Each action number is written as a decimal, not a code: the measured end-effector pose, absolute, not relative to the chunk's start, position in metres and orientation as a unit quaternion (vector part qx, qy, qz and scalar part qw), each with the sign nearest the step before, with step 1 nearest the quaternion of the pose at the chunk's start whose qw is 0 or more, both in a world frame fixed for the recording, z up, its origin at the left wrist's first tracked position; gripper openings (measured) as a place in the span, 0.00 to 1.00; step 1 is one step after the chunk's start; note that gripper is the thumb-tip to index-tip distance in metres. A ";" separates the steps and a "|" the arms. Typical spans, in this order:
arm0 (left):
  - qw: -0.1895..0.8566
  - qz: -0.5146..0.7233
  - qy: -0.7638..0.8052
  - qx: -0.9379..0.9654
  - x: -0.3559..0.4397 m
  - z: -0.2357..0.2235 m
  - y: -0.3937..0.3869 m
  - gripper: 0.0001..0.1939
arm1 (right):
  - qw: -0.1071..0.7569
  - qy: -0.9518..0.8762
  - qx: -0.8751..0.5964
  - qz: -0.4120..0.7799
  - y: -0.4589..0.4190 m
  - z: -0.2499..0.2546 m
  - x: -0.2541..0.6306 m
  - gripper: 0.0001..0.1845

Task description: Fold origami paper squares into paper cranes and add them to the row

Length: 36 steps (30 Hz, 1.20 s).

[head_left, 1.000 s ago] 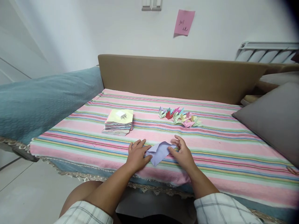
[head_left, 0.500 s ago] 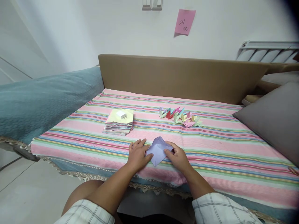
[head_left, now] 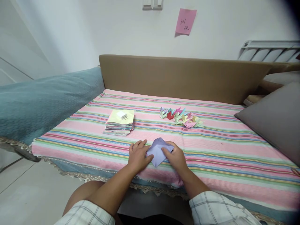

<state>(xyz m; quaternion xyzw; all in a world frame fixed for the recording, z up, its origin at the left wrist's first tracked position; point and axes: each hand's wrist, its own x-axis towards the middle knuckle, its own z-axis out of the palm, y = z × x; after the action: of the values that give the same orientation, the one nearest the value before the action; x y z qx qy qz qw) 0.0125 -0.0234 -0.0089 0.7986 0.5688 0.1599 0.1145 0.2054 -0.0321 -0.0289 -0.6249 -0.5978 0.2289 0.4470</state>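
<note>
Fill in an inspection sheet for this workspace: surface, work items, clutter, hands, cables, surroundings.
Surface: striped cloth, lightly wrinkled.
Work items: purple sheet, partly folded; paper stack; colourful folded paper pieces.
Clutter: white plug on the stack.
Hands: left hand spread, thumb at the sheet's left edge; right hand pinches its right side.
Cables: nothing seen.
Surroundings: brown backrest behind, grey cushion at right, pink note on the wall.

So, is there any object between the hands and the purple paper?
No, nothing visible: the left hand touches the purple paper at its left side, the right hand at its right. The paper stack sits farther back to the left and the folded shapes farther back to the right, both apart from the hands.
</note>
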 end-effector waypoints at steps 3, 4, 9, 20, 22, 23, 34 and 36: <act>0.112 0.159 0.569 0.799 0.012 -0.009 -0.024 0.19 | 0.440 -0.614 -0.618 0.216 -0.032 -0.027 0.203 0.16; 0.112 0.157 0.569 0.799 0.012 -0.009 -0.024 0.19 | 0.435 -0.622 -0.615 0.213 -0.033 -0.026 0.203 0.16; 0.114 0.154 0.570 0.799 0.013 -0.007 -0.024 0.20 | 0.392 -0.664 -0.614 0.165 -0.036 -0.026 0.202 0.13; 0.125 0.146 0.575 0.795 0.013 -0.006 -0.024 0.18 | 0.308 -0.695 -0.639 0.118 -0.036 -0.025 0.200 0.15; 0.127 0.145 0.576 0.794 0.013 -0.005 -0.024 0.19 | 0.303 -0.703 -0.632 0.123 -0.035 -0.024 0.201 0.13; 0.128 0.144 0.578 0.793 0.013 -0.005 -0.025 0.19 | 0.303 -0.707 -0.626 0.125 -0.036 -0.024 0.201 0.13; 0.125 0.149 0.577 0.793 0.012 -0.006 -0.024 0.18 | 0.305 -0.741 -0.587 0.115 -0.039 -0.026 0.202 0.14; 0.126 0.150 0.578 0.792 0.012 -0.007 -0.024 0.19 | 0.305 -0.745 -0.582 0.114 -0.039 -0.027 0.203 0.14</act>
<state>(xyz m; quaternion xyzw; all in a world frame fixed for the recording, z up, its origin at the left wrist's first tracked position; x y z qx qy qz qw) 0.0120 -0.0241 -0.0067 0.7922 0.5780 0.1498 0.1261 0.2029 -0.0391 -0.0265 -0.5820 -0.7452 0.1141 0.3051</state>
